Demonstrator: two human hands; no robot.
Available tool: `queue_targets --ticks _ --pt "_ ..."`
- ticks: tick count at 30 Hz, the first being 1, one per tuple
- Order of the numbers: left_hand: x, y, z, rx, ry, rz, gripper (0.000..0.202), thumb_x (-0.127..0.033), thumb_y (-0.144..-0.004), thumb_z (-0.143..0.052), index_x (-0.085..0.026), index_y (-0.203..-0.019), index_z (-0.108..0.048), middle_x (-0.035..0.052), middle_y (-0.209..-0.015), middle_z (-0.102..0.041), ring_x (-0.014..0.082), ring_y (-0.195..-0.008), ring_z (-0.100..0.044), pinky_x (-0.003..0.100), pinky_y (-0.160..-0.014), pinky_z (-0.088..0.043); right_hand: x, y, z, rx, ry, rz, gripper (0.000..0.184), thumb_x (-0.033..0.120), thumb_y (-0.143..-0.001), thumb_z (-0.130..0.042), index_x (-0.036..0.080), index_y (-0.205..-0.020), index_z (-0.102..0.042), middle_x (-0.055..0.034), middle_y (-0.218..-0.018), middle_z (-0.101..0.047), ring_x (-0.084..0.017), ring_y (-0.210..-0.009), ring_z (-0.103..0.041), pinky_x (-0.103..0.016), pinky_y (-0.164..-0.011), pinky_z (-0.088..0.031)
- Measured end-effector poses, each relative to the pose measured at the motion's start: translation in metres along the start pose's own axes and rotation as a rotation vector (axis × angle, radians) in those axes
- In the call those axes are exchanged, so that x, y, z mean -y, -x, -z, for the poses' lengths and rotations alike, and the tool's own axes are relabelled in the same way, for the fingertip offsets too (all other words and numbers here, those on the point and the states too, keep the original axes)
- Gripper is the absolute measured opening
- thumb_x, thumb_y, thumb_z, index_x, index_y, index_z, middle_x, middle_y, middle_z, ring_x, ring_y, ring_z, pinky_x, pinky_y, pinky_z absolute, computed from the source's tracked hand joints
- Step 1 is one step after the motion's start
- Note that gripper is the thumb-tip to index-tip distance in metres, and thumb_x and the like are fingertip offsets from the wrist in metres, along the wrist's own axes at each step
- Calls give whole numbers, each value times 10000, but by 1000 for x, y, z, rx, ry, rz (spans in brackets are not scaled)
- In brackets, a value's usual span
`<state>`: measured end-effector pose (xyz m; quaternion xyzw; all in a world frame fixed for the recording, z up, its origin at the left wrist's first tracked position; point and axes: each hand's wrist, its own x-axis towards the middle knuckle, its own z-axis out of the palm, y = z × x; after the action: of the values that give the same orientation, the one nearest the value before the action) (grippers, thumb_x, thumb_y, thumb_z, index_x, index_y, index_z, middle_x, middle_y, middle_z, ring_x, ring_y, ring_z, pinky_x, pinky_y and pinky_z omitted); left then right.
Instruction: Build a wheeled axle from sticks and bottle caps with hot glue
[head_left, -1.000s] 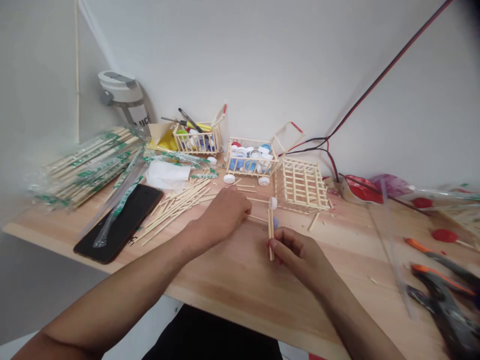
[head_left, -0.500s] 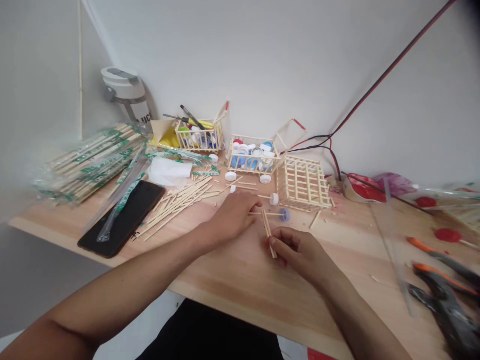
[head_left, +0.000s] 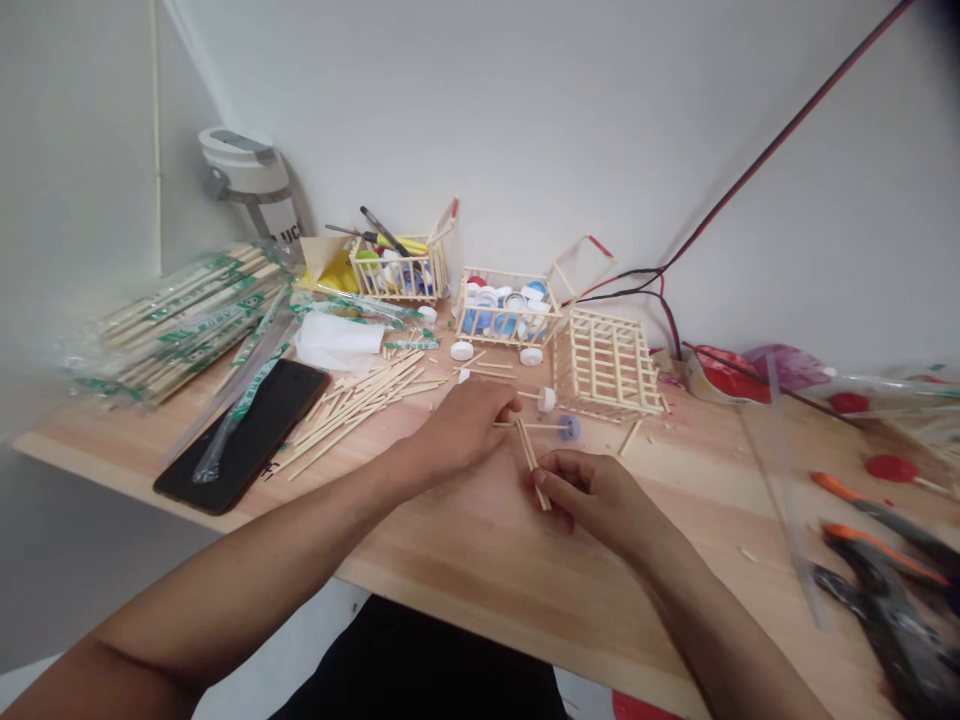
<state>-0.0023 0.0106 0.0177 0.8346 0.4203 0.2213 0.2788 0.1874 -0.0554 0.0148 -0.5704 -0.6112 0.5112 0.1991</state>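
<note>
In my right hand (head_left: pixel 592 495), thumb and fingers pinch a pair of thin wooden sticks (head_left: pixel 528 452) near their lower end. The pair slants up and away from me, and its far end meets a wooden stick with a blue bottle cap (head_left: pixel 570 428) on its right end. My left hand (head_left: pixel 472 425) has its fingers curled down on that capped stick's left end; the fingertips are partly hidden. Just beyond lies another stick with a white bottle cap (head_left: pixel 546 399). A slatted stick basket (head_left: pixel 611 365) stands behind the caps.
Loose sticks (head_left: pixel 360 410) and a phone (head_left: pixel 244 435) lie left, near bagged sticks (head_left: pixel 187 320). Two stick carts, one with bottle caps (head_left: pixel 506 310), one with pens (head_left: pixel 397 270), stand at the back beside a tumbler (head_left: pixel 251 185). Orange-handled pliers (head_left: pixel 877 570) lie right.
The far end of the stick pair has shifted slightly left over the capped stick. My left fingertips have moved a little left too. Both hands keep their hold.
</note>
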Motion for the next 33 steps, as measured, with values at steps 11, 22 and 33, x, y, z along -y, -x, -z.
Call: queue_targets --ticks 11,22,33 --pt "0 0 1 -40 -27 -35 258 -108 -733 -564 -164 -967 -658 35 -888 -687 199 -867 -596 321 -794 -432 -2 0 0 15 -10 7 239 346 -850 -526 180 -690 -588 46 -507 -517 -87 -465 -454 -230 -505 -319" --pt "-2 2 2 -56 -34 -44 263 -105 -753 -569 -166 -990 -664 39 -968 -693 208 -952 -603 347 -872 -435 -2 -2 0 24 -19 -30 242 381 -824 -535 170 -734 -613 28 -565 -559 -87 -459 -457 -227 -496 -324" --pt "1 1 2 -50 -35 -47 235 -130 -753 -573 -181 -963 -665 42 -953 -702 217 -923 -608 349 -844 -440 4 2 -3 -7 -45 -9 181 301 -796 -546 188 -664 -597 34 -529 -545 -88 -449 -455 -228 -494 -328"
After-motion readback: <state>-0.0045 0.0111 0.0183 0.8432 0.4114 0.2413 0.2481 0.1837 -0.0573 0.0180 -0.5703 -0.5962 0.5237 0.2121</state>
